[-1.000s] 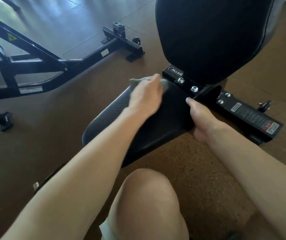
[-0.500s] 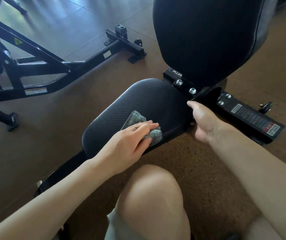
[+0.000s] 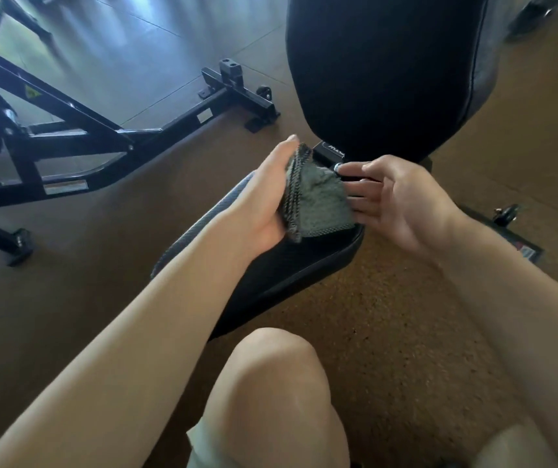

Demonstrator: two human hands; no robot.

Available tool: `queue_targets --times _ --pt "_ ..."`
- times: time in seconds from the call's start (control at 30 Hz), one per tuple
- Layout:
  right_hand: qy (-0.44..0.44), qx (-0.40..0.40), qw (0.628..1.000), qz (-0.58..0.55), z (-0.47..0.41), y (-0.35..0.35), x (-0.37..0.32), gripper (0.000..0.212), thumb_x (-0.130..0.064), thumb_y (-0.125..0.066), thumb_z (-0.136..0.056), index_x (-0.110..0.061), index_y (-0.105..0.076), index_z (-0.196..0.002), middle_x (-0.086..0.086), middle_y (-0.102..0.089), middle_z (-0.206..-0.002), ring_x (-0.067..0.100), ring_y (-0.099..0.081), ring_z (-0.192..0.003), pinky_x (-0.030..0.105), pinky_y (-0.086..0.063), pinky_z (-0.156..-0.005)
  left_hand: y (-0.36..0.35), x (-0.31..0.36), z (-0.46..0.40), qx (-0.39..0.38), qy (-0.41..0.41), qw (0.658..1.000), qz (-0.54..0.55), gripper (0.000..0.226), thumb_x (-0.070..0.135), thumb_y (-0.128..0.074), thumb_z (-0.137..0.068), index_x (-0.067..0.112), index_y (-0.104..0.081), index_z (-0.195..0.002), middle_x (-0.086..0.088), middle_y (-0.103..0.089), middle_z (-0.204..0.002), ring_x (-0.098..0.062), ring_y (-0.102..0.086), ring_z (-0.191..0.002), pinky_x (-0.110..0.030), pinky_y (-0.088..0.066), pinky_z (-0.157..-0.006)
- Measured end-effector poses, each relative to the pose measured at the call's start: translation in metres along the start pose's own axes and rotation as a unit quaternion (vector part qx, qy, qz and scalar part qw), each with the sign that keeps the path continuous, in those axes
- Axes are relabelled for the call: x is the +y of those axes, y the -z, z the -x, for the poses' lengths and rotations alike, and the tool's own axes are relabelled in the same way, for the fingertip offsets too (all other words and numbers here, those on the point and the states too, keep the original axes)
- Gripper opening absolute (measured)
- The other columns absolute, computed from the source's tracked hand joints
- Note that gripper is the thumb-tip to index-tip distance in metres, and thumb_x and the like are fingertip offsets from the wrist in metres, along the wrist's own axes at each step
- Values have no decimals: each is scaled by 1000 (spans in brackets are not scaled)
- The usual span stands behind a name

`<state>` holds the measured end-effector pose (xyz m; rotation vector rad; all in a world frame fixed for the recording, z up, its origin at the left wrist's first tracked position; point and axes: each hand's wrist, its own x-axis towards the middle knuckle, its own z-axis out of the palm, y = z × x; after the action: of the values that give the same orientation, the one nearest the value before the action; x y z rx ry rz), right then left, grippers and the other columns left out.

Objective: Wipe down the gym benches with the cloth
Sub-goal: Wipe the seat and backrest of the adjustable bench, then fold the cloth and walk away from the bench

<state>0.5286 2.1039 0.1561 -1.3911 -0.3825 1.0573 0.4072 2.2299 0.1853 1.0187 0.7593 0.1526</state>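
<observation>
The black gym bench has a textured seat pad [image 3: 287, 275] in the middle of the view and an upright black backrest [image 3: 382, 69] behind it. My left hand [image 3: 260, 201] is turned palm up above the seat's far end and holds a folded grey cloth [image 3: 318, 201], with the thumb along the cloth's top edge. My right hand [image 3: 402, 201] reaches in from the right with straight fingers that touch the cloth's right edge. The cloth is lifted off the pad. The fingers of my left hand are hidden under it.
A second black steel frame [image 3: 102, 136] with a cross foot [image 3: 247, 99] stands on the floor to the left. The bench's base bar with a warning label [image 3: 524, 248] sticks out at the right. My bare knee [image 3: 270, 383] is just below the seat, over brown speckled flooring [image 3: 389, 315].
My left hand has stopped wiping the seat, risen to its far end and turned palm up with the cloth. My right hand has left the seat's edge and moved to the cloth.
</observation>
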Motion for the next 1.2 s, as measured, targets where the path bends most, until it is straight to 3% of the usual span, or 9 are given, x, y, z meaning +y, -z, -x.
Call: queue_targets --times 0.1,0.2,0.37,0.47,0.63,0.73,0.9,1.03,1.2 --pt "-22 -11 1000 -3 3 18 -2 23 -27 -56 -99 -14 -70 -113 10 -77 -110 27 -74 -99 40 -59 -87 -18 -9 -15 18 15 1000 -18 47 38 -56 -100 1 -61 -129 -17 -70 -122 -31 -71 -107 -41 -60 -88" --pt "-45 -8 998 46 0 27 1 18 -28 -62 -98 -20 -75 -105 4 -78 -104 19 -73 -98 36 -59 -84 -26 -24 -23 56 11 998 -22 39 22 -58 -96 2 -63 -129 -17 -71 -121 -28 -71 -101 -39 -60 -83" --pt "-57 -6 997 58 -7 26 6 25 -7 -66 -93 -10 -71 -117 5 -79 -110 19 -75 -105 32 -60 -85 -29 -30 -27 78 15 997 -2 39 27 -47 -98 6 -64 -126 -15 -74 -115 -33 -73 -104 -47 -60 -91" --pt "-56 15 998 21 -10 27 8 34 7 -60 -86 3 -71 -118 20 -75 -118 33 -71 -112 43 -56 -99 -31 -34 -28 81 1 996 -37 36 26 -45 -100 7 -66 -123 -13 -76 -111 -32 -73 -104 -49 -57 -95" --pt "-78 64 994 -37 -14 42 8 59 5 -65 -62 9 -68 -121 24 -66 -132 41 -64 -122 51 -49 -107 -33 -38 -37 89 -23 990 -109 36 23 -50 -88 9 -65 -118 -5 -75 -112 -27 -70 -107 -45 -55 -97" --pt "-94 85 992 -20 -13 53 6 44 12 -56 -69 4 -75 -107 20 -73 -117 37 -70 -110 45 -57 -99 -34 -38 -45 74 -20 985 -157 21 25 -59 -86 16 -64 -103 -1 -69 -98 -21 -65 -96 -43 -53 -96" --pt "-101 96 990 23 -8 71 3 35 16 -54 -73 -4 -77 -89 17 -75 -98 33 -70 -97 39 -58 -83 -48 -33 -53 -1 -2 936 -353 36 47 -75 -80 22 -73 -105 1 -77 -102 -17 -74 -98 -41 -58 -93" --pt "-137 109 985 0 15 81 5 31 12 -60 -78 -5 -74 -100 23 -75 -107 35 -71 -104 47 -59 -94 -76 -25 -45 -68 46 903 -422 18 33 -71 -87 25 -74 -103 0 -77 -100 -19 -74 -96 -40 -59 -91" --pt "-208 193 959 -16 95 94 7 18 -10 -72 -84 -15 -78 -100 10 -76 -108 26 -68 -104 42 -53 -92 -135 -5 -17 -140 93 848 -503 6 26 -59 -95 23 -62 -99 -7 -68 -103 -28 -67 -98 -45 -55 -83"
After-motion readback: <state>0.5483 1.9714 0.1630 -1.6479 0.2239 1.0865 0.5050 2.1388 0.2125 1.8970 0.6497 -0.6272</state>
